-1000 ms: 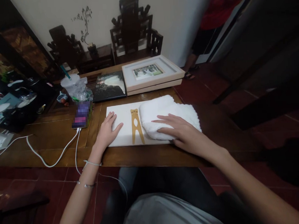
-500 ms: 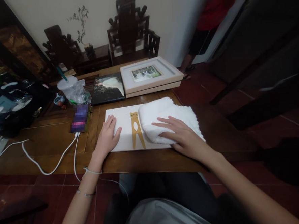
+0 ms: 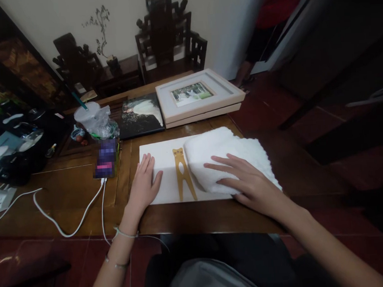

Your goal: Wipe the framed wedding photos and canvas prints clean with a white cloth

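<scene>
My left hand [image 3: 144, 181] lies flat on the left end of a white board [image 3: 162, 156], its fingers pointing away from me. On the right end of that board rests a folded white fluffy towel [image 3: 211, 144], reaching past the board's right edge. My right hand [image 3: 245, 175] is laid on the towel with its fingers spread. Between the two hands a flat yellow-brown cat-shaped piece [image 3: 183, 174] lies on the board, with two long legs and an oval hole. Its head end points away from me.
Behind the board are stacked pale picture frames [image 3: 202, 110] and a dark photo panel [image 3: 141, 116]. To the left lie a phone [image 3: 106, 159] with white cables [image 3: 63, 233], a plastic cup [image 3: 87, 115] and a power strip [image 3: 0, 199]. A person in red [image 3: 280, 8] stands beyond the table.
The view has shifted slightly, so the table things appear a little lower and further right. Both hands keep their places on the board and the towel.
</scene>
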`<state>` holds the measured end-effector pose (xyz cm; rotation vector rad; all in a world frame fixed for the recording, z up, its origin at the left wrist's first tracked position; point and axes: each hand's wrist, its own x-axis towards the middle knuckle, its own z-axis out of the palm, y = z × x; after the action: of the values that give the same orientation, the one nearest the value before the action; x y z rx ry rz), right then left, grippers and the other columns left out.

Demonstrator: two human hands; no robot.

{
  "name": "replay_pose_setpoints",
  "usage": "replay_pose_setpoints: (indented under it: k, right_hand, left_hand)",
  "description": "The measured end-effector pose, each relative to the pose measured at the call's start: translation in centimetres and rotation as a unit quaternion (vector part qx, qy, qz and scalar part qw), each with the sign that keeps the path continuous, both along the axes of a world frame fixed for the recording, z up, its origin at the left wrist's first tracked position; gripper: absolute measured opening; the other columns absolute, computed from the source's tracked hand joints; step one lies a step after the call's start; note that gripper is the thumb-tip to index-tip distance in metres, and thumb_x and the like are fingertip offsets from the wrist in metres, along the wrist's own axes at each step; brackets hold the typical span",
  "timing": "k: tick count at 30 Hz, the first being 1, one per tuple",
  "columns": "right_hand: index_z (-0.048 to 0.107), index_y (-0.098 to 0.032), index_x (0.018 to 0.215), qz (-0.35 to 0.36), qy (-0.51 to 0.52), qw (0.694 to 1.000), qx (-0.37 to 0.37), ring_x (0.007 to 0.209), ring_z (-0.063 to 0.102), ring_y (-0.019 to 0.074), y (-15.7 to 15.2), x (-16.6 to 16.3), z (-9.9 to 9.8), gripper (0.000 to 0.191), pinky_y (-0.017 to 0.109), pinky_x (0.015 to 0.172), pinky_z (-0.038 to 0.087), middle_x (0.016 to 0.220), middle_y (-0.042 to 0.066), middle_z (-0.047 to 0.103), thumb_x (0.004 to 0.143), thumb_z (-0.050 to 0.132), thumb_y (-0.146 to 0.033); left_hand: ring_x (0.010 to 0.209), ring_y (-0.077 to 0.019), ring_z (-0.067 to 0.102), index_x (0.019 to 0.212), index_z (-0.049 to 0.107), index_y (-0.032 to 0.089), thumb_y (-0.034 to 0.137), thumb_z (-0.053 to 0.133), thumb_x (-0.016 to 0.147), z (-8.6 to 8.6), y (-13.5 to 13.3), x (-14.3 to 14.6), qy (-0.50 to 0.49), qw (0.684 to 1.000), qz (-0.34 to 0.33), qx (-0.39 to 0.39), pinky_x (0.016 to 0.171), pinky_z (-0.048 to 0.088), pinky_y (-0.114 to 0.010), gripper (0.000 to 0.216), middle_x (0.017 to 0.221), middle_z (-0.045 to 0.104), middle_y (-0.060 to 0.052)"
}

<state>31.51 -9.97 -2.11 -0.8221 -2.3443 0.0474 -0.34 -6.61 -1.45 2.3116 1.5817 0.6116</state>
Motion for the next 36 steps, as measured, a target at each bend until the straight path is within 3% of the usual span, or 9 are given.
replay_pose_setpoints:
  k: [6,10,14,19,23,27,30,32,36]
  right_hand:
    - [0.064,-0.023,0.104,0.009,0.011,1.0,-0.016,0.145,0.043,0.032,0.0,0.1,-0.1,0.051,0.066,0.113,0.039,0.144,0.012,0.062,0.069,0.045,0.009]
    - [0.067,-0.026,0.105,0.026,-0.015,0.998,-0.052,0.14,0.05,0.0294,-1.5,0.3,1.9,0.054,0.061,0.114,0.043,0.142,0.006,0.064,0.067,0.045,0.006]
    - [0.07,-0.031,0.104,0.042,-0.038,0.991,-0.123,0.133,0.058,0.0275,-3.9,0.8,4.4,0.064,0.053,0.11,0.052,0.143,-0.001,0.063,0.056,0.044,0.002]
    - [0.07,-0.031,0.1,0.033,-0.056,0.99,-0.129,0.13,0.06,0.0294,-4.6,0.6,5.1,0.065,0.052,0.103,0.056,0.142,-0.001,0.064,0.049,0.043,0.0]
    - [0.069,-0.026,0.1,0.025,-0.081,0.991,-0.101,0.125,0.063,0.0321,-2.7,-0.2,4.6,0.059,0.052,0.095,0.058,0.133,0.007,0.069,0.055,0.043,0.002]
    - [0.069,-0.024,0.105,0.008,-0.084,0.992,-0.096,0.12,0.064,0.0335,1.7,-0.2,3.9,0.052,0.051,0.092,0.057,0.125,0.013,0.071,0.064,0.049,0.0]
    - [0.069,-0.026,0.105,-0.006,-0.074,0.992,-0.1,0.12,0.064,0.0316,5.8,0.0,3.0,0.048,0.05,0.096,0.055,0.124,0.011,0.07,0.067,0.053,-0.001]
    - [0.069,-0.026,0.106,-0.016,-0.07,0.992,-0.103,0.127,0.06,0.0321,8.0,0.0,2.4,0.05,0.056,0.103,0.05,0.128,0.01,0.069,0.067,0.051,0.0]
    - [0.066,-0.026,0.113,-0.021,-0.076,0.989,-0.124,0.143,0.046,0.0328,9.4,-0.5,1.4,0.058,0.068,0.113,0.037,0.136,0.009,0.066,0.067,0.046,0.004]
  left_hand:
    - [0.156,-0.0303,0.025,0.151,0.041,0.014,0.033,0.048,0.102,-0.5,0.1,-0.3,-0.022,1.0,-0.009,0.008,0.126,0.024,-0.057,0.053,0.164,0.036,-0.02]
    - [0.155,-0.03,0.028,0.149,0.045,0.013,0.03,0.045,0.103,-0.7,0.1,-0.1,-0.045,0.999,0.002,0.015,0.126,0.026,-0.058,0.049,0.161,0.04,-0.021]
    - [0.155,-0.0293,0.03,0.147,0.046,0.014,0.028,0.043,0.103,-0.8,0.1,0.0,-0.052,0.998,0.008,0.022,0.125,0.028,-0.058,0.046,0.16,0.042,-0.02]
    - [0.154,-0.0298,0.03,0.147,0.046,0.013,0.028,0.045,0.103,-0.6,0.2,0.0,-0.046,0.999,0.006,0.012,0.125,0.029,-0.056,0.047,0.16,0.042,-0.021]
    - [0.154,-0.031,0.031,0.147,0.047,0.009,0.029,0.045,0.102,-0.3,0.1,0.1,-0.03,1.0,0.007,0.003,0.125,0.029,-0.056,0.049,0.16,0.042,-0.022]
    - [0.154,-0.0297,0.032,0.147,0.048,0.011,0.028,0.046,0.102,-0.2,0.1,0.1,-0.035,0.999,0.006,0.002,0.126,0.028,-0.055,0.049,0.16,0.043,-0.02]
    - [0.153,-0.0281,0.033,0.146,0.05,0.014,0.027,0.044,0.102,-0.3,0.2,0.0,-0.043,0.999,0.008,0.011,0.126,0.029,-0.055,0.046,0.16,0.044,-0.018]
    - [0.153,-0.0279,0.034,0.144,0.051,0.012,0.025,0.042,0.102,-0.5,0.2,0.0,-0.045,0.999,0.009,0.017,0.126,0.03,-0.054,0.045,0.159,0.045,-0.019]
    - [0.151,-0.0274,0.038,0.142,0.054,0.012,0.021,0.042,0.101,-0.8,0.2,-0.1,-0.055,0.998,0.012,0.04,0.125,0.033,-0.053,0.044,0.157,0.048,-0.018]
